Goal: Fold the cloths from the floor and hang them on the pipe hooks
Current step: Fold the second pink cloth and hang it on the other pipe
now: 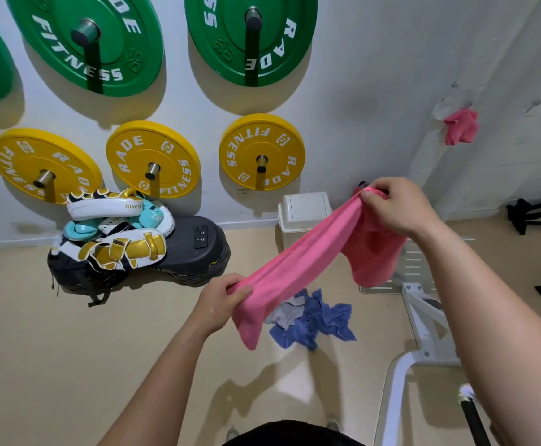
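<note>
A pink cloth is stretched in the air between both hands. My left hand grips its lower left end, and a short tail hangs below. My right hand pinches the upper right end, with a fold of cloth drooping under it. On the floor beneath lie a crumpled blue cloth and a small grey cloth touching it. Another pink cloth hangs on the white wall pipe at the upper right.
Green and yellow weight plates hang on wall pegs. Boxing pads are piled on a black pad by the wall. A white bin stands at the wall. A white metal frame and a black bar are at the right.
</note>
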Motion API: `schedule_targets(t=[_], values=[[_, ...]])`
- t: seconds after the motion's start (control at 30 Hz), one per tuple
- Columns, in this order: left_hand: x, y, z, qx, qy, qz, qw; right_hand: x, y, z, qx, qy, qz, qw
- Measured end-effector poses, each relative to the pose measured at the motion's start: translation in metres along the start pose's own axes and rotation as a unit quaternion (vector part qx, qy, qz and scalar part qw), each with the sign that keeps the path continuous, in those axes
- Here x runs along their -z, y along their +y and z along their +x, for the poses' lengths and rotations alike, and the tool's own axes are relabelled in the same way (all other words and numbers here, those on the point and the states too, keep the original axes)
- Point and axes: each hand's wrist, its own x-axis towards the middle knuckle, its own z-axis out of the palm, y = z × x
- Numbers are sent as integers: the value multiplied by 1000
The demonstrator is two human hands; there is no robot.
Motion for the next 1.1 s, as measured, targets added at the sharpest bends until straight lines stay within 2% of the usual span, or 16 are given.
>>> schedule_targets(t=[0.27,0.37,0.47,0.67,0.83,0.93,1.0,1.1], values=[[29,-22,-2,50,63,84,993,-11,22,-5,-46,-15,28,998],[32,-19,-1,64,115,62,989,-23,30,-9,-85,-48,92,991],[20,-3,0,73,135,1,988,-42,32,-18,-102,-43,91,990],[-32,31,10,94,127,-10,987,-91,9,-54,-152,-9,211,965],[-55,44,16,90,104,-14,990,-130,-20,-87,-220,2,343,913],[-59,42,18,90,66,-38,993,-146,-30,-100,-254,6,384,888],[-61,41,15,92,34,-73,993,-153,-33,-106,-244,-7,391,887],[-62,38,12,81,12,-94,992,-155,-38,-113,-180,-40,377,907]])
